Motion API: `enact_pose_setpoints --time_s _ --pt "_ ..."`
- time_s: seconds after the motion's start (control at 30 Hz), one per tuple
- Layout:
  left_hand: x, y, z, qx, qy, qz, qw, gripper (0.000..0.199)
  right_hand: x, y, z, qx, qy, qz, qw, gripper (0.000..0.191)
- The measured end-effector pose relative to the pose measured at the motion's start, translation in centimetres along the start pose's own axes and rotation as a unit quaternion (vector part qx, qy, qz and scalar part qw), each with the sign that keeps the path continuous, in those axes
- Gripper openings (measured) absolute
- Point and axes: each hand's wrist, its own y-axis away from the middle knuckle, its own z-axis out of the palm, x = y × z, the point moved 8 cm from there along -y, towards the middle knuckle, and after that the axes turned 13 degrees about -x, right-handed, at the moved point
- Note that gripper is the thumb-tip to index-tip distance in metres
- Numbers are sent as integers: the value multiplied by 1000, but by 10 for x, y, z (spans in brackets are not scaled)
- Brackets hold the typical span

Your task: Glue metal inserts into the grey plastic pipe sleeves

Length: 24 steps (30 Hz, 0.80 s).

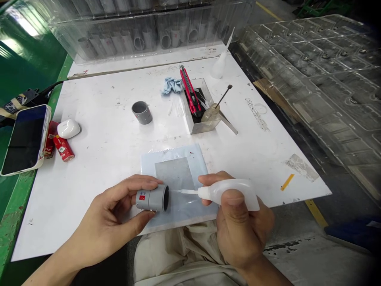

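Observation:
My left hand (pixel 119 214) grips a short grey plastic pipe fitting (pixel 150 198) with a small red mark, its open end turned right. In my right hand (pixel 241 218) is a white squeeze bottle (pixel 232 190) with a thin nozzle. The nozzle tip points left at the fitting's open end; whether it touches the rim I cannot tell. Below both lies a light blue cloth (pixel 201 159) under clear film, with a grey square sheet (pixel 175 171) on it. A second grey pipe fitting (pixel 142 113) stands farther back on the table.
A clear box (pixel 205 128) holds a red utility knife (pixel 189 91) and a small glass bottle (pixel 210 113). Behind are a crumpled blue cloth (pixel 172 85), another squeeze bottle (pixel 219 65) and trays of grey fittings (pixel 119 41). Left lie a phone (pixel 25 137) and a white case (pixel 68 128).

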Motion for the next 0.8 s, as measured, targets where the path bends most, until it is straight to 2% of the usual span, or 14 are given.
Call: enact_pose_setpoints --time_s 0.23,0.37,0.7,0.8 --pt "3 -3 2 -5 3 8 1000 40 -3 0 1 -35 -22 -14 999 27" --pt "3 -2 1 1 12 7 1000 37 -3 0 1 -46 -17 1 999 28" --pt "2 -2 1 -3 27 8 1000 40 -3 -4 2 -59 -17 21 998 34" --pt "1 -2 1 -4 25 7 1000 39 -2 -3 2 -55 -15 23 998 30"
